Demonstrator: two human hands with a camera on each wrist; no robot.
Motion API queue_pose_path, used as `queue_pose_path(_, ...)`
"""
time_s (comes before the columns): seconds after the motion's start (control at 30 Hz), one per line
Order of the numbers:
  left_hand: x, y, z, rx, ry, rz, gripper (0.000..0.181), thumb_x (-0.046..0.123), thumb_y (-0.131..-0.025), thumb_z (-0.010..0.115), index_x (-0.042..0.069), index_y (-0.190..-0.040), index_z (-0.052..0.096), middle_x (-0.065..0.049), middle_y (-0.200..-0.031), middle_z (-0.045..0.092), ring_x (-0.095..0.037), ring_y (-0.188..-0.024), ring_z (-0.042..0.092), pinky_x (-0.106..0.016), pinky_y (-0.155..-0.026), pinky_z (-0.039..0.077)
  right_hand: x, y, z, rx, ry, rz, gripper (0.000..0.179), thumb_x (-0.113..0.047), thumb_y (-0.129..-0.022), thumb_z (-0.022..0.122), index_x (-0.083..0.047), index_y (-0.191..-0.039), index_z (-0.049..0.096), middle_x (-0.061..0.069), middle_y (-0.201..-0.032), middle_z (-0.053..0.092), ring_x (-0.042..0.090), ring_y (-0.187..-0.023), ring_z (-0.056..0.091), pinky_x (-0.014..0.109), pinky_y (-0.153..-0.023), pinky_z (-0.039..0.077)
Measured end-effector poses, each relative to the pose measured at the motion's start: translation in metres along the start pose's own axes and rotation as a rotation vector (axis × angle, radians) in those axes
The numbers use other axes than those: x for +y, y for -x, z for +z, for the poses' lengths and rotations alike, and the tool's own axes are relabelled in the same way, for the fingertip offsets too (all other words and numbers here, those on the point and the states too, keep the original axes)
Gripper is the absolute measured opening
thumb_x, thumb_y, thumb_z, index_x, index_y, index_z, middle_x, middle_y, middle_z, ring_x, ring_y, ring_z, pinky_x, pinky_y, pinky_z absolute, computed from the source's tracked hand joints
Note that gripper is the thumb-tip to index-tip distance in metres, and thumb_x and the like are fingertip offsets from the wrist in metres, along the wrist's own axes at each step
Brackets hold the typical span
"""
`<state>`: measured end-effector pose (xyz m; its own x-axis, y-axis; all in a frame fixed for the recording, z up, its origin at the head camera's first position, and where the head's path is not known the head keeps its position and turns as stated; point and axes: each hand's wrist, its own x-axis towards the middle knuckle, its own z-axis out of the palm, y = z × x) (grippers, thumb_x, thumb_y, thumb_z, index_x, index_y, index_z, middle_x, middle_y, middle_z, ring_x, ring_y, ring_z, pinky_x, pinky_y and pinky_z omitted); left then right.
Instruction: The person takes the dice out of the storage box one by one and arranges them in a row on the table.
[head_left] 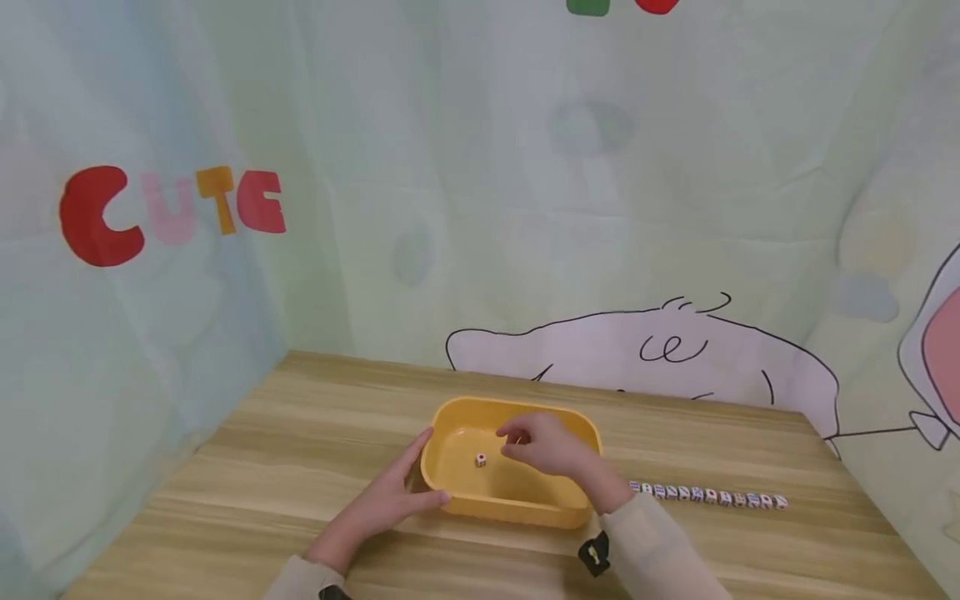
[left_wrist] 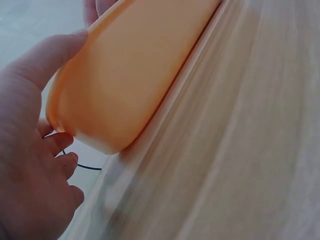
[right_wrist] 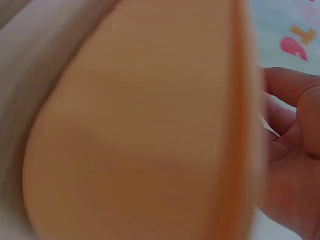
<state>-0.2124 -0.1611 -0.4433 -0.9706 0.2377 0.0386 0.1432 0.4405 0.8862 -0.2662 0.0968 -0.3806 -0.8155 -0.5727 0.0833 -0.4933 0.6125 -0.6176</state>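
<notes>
A yellow plastic bin point(head_left: 510, 510) stands on the table with a single small white die point(head_left: 481, 459) on its floor. My left hand point(head_left: 386, 493) holds the bin's left end, thumb on the near rim and fingers around the corner. In the left wrist view the thumb point(left_wrist: 60, 52) lies against the rim and the other fingers bend below it. Over the inside of the bin hovers my right hand point(head_left: 546, 446), its fingers bent loosely, a gap showing between thumb and forefinger. The bin's wall hides part of that hand in the right wrist view.
A line of several dice point(head_left: 711, 496) runs rightward across the wooden table point(head_left: 300, 433) from beside my right forearm. A printed curtain point(head_left: 480, 208) hangs behind the table's far edge and along its sides.
</notes>
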Motion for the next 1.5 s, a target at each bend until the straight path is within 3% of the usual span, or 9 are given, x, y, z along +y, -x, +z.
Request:
queue_pose_path(0.13, 0.0, 0.001, 0.002, -0.002, -0.002, -0.02, 0.1, 0.035, -0.077, 0.081, 0.016, -0.155, 0.021, -0.017, -0.158, 0.022, -0.042, -0.144, 0.018, -0.065, -0.113, 0.013, 0.004, -0.017, 0.024, -0.007, 0.01, 0.02, 0.021, -0.006, -0.084, 0.068, 0.005, -0.103, 0.069, 0.006, -0.082, 0.067, 0.013, -0.072, 0.057, 0.024, -0.064, 0.049)
queue_pose_path(0.33, 0.0, 0.0, 0.005, 0.009, -0.003, -0.009, 0.1, 0.034, -0.076, 0.081, 0.016, -0.155, 0.022, -0.017, -0.157, 0.023, -0.042, -0.143, 0.02, -0.063, -0.113, 0.014, 0.011, -0.026, 0.046, -0.014, -0.01, 0.144, 0.026, -0.004, -0.08, 0.071, 0.004, -0.105, 0.067, 0.008, -0.082, 0.067, 0.013, -0.072, 0.056, 0.024, -0.063, 0.049)
queue_pose_path(0.67, 0.001, 0.001, 0.003, 0.001, 0.022, 0.035, 0.099, 0.028, -0.078, 0.081, 0.012, -0.155, 0.021, -0.018, -0.157, 0.022, -0.04, -0.144, 0.019, -0.059, -0.115, 0.015, 0.011, -0.028, 0.052, -0.017, -0.056, 0.152, 0.019, -0.002, -0.082, 0.072, 0.001, -0.101, 0.07, 0.006, -0.08, 0.065, 0.012, -0.068, 0.052, 0.022, -0.059, 0.046)
queue_pose_path(1.0, -0.001, 0.0, 0.003, 0.017, 0.013, 0.018, 0.1, 0.032, -0.077, 0.081, 0.012, -0.154, 0.021, -0.017, -0.158, 0.021, -0.039, -0.144, 0.019, -0.06, -0.115, 0.014, 0.011, -0.031, 0.054, -0.011, -0.041, 0.162, 0.007, -0.006, -0.082, 0.073, -0.003, -0.088, 0.07, 0.001, -0.075, 0.062, 0.011, -0.065, 0.05, 0.02, -0.057, 0.043)
queue_pose_path(1.27, 0.002, 0.0, 0.004, 0.015, -0.015, -0.004, 0.102, 0.034, -0.076, 0.082, 0.014, -0.155, 0.021, -0.019, -0.157, 0.022, -0.044, -0.142, 0.02, -0.063, -0.113, 0.014, 0.01, -0.021, 0.04, 0.018, -0.004, 0.108, 0.011, -0.01, -0.085, 0.07, -0.001, -0.09, 0.071, 0.002, -0.079, 0.064, 0.011, -0.07, 0.051, 0.024, -0.063, 0.046)
queue_pose_path(1.5, 0.001, -0.001, 0.002, 0.007, -0.02, 0.006, 0.103, 0.034, -0.076, 0.081, 0.013, -0.155, 0.018, -0.019, -0.158, 0.019, -0.043, -0.143, 0.018, -0.062, -0.113, 0.013, 0.011, 0.009, 0.003, 0.08, -0.018, 0.033, 0.012, -0.012, -0.091, 0.064, -0.004, -0.097, 0.07, -0.001, -0.084, 0.064, 0.009, -0.075, 0.054, 0.024, -0.066, 0.048)
